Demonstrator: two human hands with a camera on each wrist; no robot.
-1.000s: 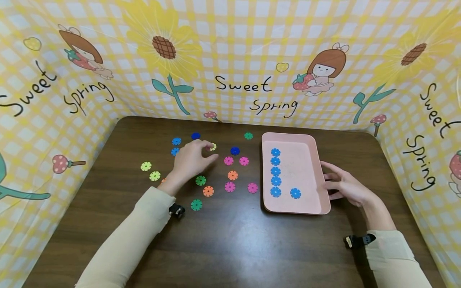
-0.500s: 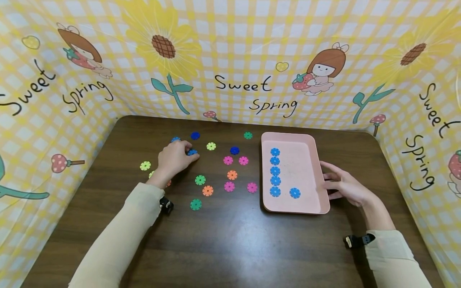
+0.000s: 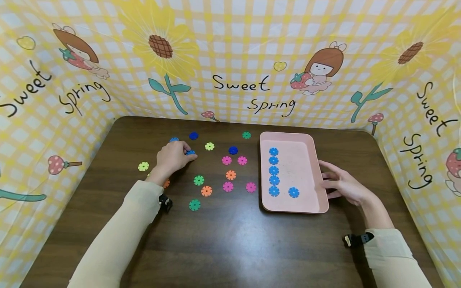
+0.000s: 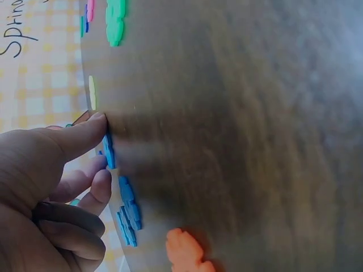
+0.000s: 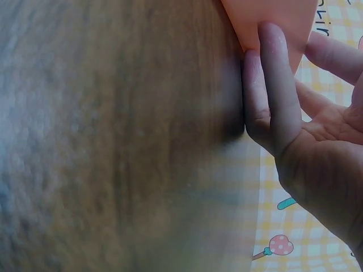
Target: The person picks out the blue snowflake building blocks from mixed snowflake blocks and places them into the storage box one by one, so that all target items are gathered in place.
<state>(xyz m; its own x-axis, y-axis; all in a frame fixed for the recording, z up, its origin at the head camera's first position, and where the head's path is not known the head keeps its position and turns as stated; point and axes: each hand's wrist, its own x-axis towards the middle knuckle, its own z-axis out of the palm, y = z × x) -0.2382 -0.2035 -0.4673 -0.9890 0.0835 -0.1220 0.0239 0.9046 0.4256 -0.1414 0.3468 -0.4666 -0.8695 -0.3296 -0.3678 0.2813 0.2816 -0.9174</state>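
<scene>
Thumb and fingertips of my left hand [image 3: 171, 156] pinch the edges of a blue snowflake disc [image 4: 109, 149], close over the dark tabletop. Two more blue snowflake discs [image 4: 130, 202] lie beside those fingers in the left wrist view; the hand partly covers that spot in the head view. At the right, my right hand [image 3: 347, 185] rests its extended fingers against the outer side wall of the pink tray [image 3: 302, 172]. Inside the tray, several blue discs [image 3: 273, 171] form a column along the left, with a single blue disc [image 3: 293, 192] near the bottom middle.
Loose discs lie between left hand and tray: pink [image 3: 228, 187], orange [image 3: 231, 175], green [image 3: 199, 180], dark blue [image 3: 233, 150] and yellow-green [image 3: 209, 146]. Another yellow-green disc [image 3: 143, 166] is left of the wrist. A checked cloth [image 3: 230, 60] walls the table's back and sides.
My left hand has drawn back leftward from near the yellow-green disc to a blue disc, and its fingertips have closed in on it. The right hand stays at the tray.
</scene>
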